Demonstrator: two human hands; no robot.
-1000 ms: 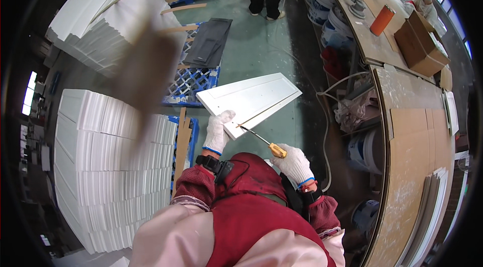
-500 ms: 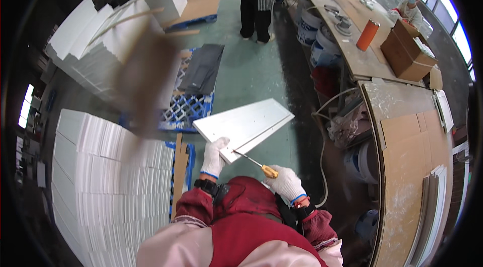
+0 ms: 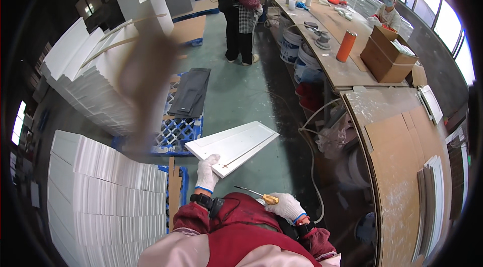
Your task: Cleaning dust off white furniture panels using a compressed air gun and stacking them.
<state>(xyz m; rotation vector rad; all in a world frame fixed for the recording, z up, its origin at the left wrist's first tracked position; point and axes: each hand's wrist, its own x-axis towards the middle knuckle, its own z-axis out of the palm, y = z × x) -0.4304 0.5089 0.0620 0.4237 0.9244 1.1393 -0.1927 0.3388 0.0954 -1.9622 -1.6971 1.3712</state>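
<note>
My left hand (image 3: 207, 171), in a white knit glove, grips the near left corner of a white panel (image 3: 236, 143) with its thumb on top. The panel is held out in front of me, tilted, with a raised border and a small brownish mark near its close end. In my right hand (image 3: 288, 208), also gloved, is a screwdriver (image 3: 270, 199) with a yellow handle. Its thin shaft points left toward my apron, and the tip is apart from the panel. The fingers wrap the handle, partly hidden by the glove.
Tall stacks of white panels (image 3: 118, 186) stand at my left. Grey sheets (image 3: 190, 93) lie on a blue pallet (image 3: 176, 133) ahead. On the right runs a workbench (image 3: 354, 111) with a cardboard box (image 3: 387, 55) and an orange cylinder (image 3: 346, 46). A hose (image 3: 314, 166) hangs below it. Two co-workers are farther off.
The screwdriver's tip has come away from the panel, and my right hand is lower. My left hand still holds the panel. The view has tipped upward, showing more of the co-workers.
</note>
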